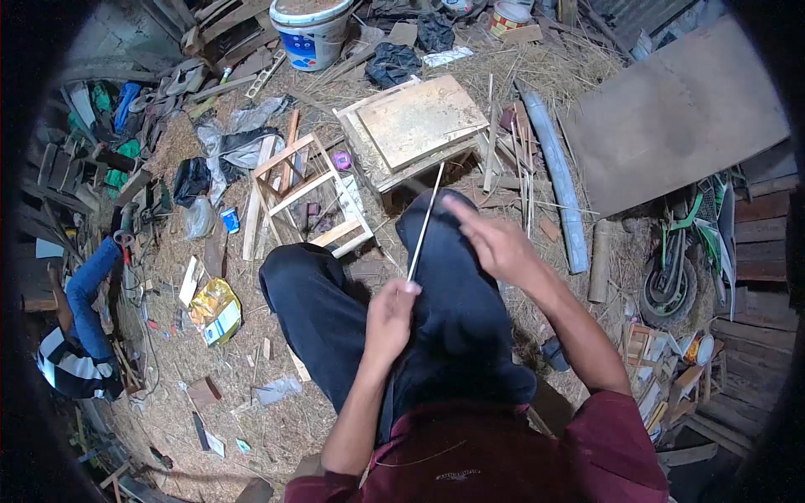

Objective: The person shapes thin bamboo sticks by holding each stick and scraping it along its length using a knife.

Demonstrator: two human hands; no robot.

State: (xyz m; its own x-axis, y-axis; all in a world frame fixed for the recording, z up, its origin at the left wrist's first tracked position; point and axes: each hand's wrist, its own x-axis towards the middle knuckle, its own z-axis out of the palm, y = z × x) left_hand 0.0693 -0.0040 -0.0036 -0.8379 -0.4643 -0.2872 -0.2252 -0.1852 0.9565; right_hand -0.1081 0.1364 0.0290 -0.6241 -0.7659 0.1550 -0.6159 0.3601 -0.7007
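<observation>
A thin pale wooden strip [427, 220] slants up and away over my lap. Its near end is in my left hand [391, 317], whose fingers are closed round it above my thigh. My right hand [495, 243] is to the right of the strip, over my right knee, with fingers stretched out and slightly blurred; nothing shows in it. Past the strip's far end stands a low wooden table [419, 126] with a board on top. A small wooden frame [314, 197] leans on the floor left of the table.
Left of me a person [80, 335] in blue sleeves or trousers is at the edge. A white bucket [310, 38] is at the back. A grey pipe [558, 180], a large panel [675, 113] and a small bike [675, 251] are at the right. Shavings cover the floor.
</observation>
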